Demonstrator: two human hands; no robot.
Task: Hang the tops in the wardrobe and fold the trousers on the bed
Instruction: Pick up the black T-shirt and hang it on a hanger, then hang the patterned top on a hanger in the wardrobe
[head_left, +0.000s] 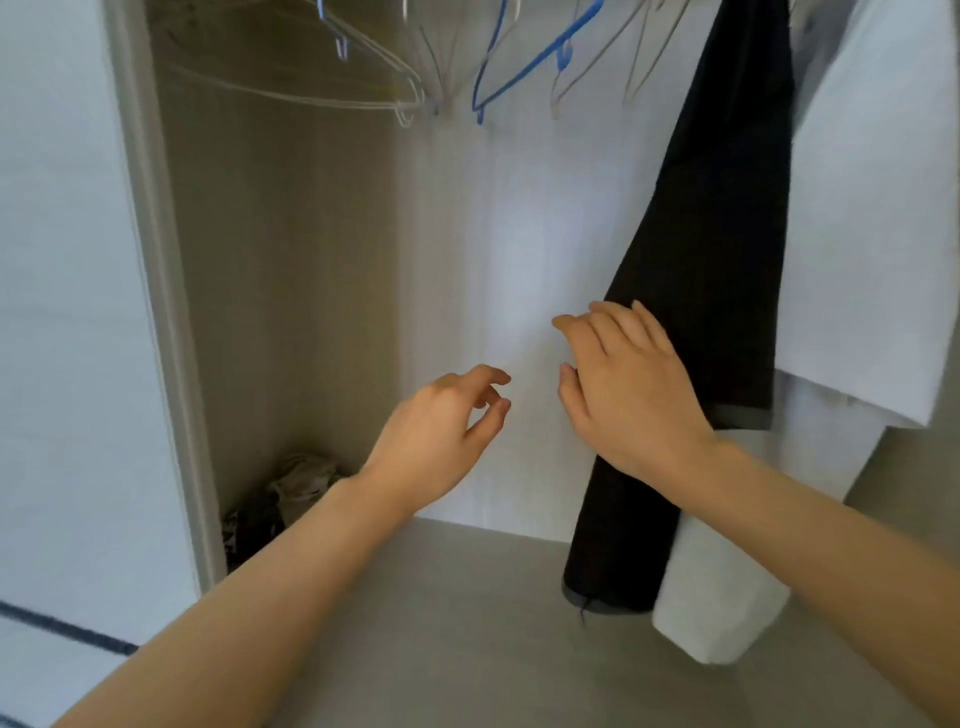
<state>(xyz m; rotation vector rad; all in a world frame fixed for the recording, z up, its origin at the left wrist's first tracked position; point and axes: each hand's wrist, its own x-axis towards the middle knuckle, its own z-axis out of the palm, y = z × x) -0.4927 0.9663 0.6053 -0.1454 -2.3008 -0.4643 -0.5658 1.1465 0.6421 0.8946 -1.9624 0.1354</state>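
Note:
A white top (524, 291) hangs in the open wardrobe, straight ahead. To its right hangs a black top (717, 270), and a second white top (878, 234) hangs at the far right. My left hand (441, 436) hovers in front of the white top's lower part, fingers loosely curled and holding nothing. My right hand (628, 389) lies flat with spread fingers at the seam between the white top and the black top, touching them without gripping. No trousers or bed are in view.
Several empty wire hangers (332, 88) and a blue hanger (530, 62) hang from the rail above. A heap of crumpled clothes (291, 493) lies on the wardrobe floor at the left. The white wardrobe door (67, 312) stands at the left. Grey floor (467, 623) spreads below.

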